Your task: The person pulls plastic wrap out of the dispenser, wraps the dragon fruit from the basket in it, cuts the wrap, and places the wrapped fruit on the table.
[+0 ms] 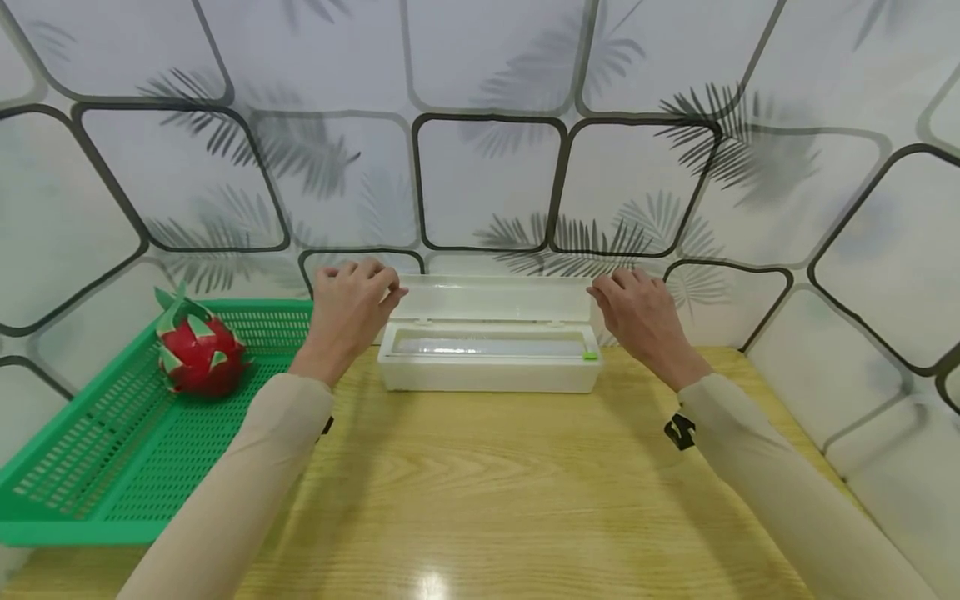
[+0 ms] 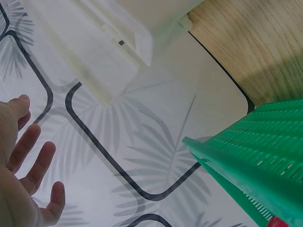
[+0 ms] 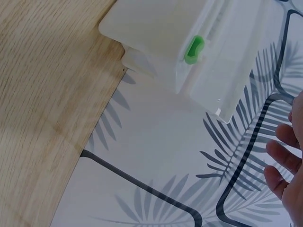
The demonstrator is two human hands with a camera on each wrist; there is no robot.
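A white cling film box (image 1: pixel 491 375) stands on the table against the wall, its lid (image 1: pixel 491 298) tipped back. A clear inner strip and a small green slider (image 1: pixel 590 356) show in its top. My left hand (image 1: pixel 351 300) is raised by the lid's upper left corner, thumb and forefinger close together. At the opposite corner, my right hand (image 1: pixel 637 312) mirrors it with loosely bent fingers. Both wrist views show the left fingers (image 2: pixel 39 165) and right fingers (image 3: pixel 279 156) relaxed and apart from the lid. Nothing shows between the fingertips of either hand.
A green plastic basket (image 1: pixel 105 417) stands on the left, holding a red dragon fruit (image 1: pixel 201 354). The wooden table (image 1: pixel 480 483) ends at a wall (image 1: pixel 487 183) covered with leaf-patterned sheeting, which also closes in both sides.
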